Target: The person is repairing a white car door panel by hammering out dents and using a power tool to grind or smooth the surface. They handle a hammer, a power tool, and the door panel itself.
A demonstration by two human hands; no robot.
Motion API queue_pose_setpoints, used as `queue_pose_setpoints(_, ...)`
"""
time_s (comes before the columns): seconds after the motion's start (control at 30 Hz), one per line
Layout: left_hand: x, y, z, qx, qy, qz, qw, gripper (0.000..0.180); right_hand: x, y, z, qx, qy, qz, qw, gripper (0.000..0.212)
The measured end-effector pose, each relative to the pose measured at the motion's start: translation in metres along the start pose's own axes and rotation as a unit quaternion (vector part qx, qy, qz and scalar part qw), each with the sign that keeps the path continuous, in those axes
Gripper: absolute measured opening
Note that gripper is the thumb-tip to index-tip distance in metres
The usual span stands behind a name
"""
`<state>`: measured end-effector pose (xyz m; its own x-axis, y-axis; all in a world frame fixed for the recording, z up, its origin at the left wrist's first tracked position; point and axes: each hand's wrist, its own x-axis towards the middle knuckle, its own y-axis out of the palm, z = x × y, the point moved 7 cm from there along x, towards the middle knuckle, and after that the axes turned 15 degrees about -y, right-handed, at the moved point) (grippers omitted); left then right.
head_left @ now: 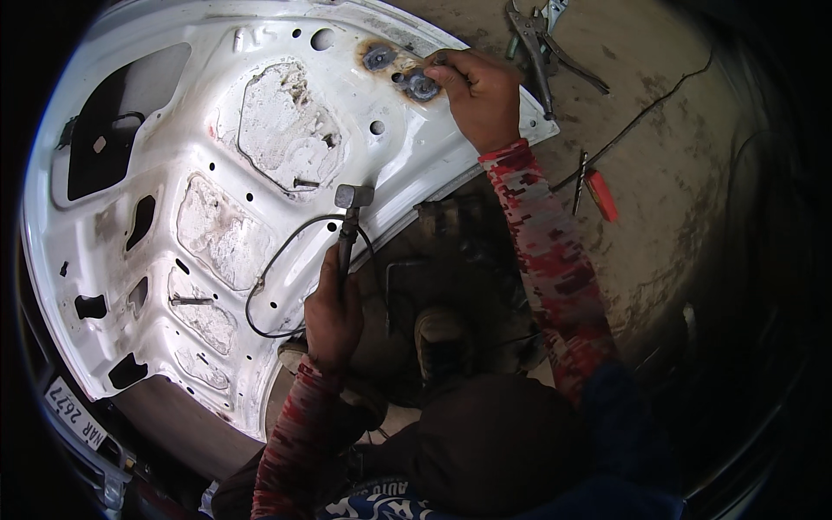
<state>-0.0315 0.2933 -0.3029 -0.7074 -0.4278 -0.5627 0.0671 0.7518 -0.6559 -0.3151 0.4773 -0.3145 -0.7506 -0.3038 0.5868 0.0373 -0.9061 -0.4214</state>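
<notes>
In my left hand is a hammer, its blocky metal head upward and its dark handle wrapped by my fingers. It is held over the near edge of a white car body panel. My right hand is closed at the panel's far right part, pinching a short dark metal piece whose kind I cannot make out. Beside those fingers, two round grey patches, one a scorched spot and the other a rough metal spot, sit amid brown burn marks.
Locking pliers lie past the panel's right corner. On the floor rest a drill bit, a red-handled object and a dark cable. A thin black cable loops over the panel. A boot stands beside it.
</notes>
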Motion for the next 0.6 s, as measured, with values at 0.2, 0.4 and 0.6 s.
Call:
queue_pose_setpoints(0.2, -0.0001, 0.0007, -0.0020, -0.008, 0.043, -0.028, 0.999, 0.052, -0.0009, 0.0013, -0.0031, 0.001, 0.011, 0.024, 1.000, 0.014)
queue_pose_setpoints(0.4, -0.0006, 0.0005, -0.0024, -0.008, 0.044, -0.027, 0.999, 0.052, 0.0011, -0.0004, -0.0016, 0.014, -0.009, -0.005, 1.000, 0.020)
queue_pose_setpoints(0.6, -0.0009, 0.0011, -0.0026, 0.003, 0.026, -0.026, 0.999, 0.052, 0.0009, -0.0021, -0.0003, -0.005, -0.005, 0.010, 1.000, 0.020)
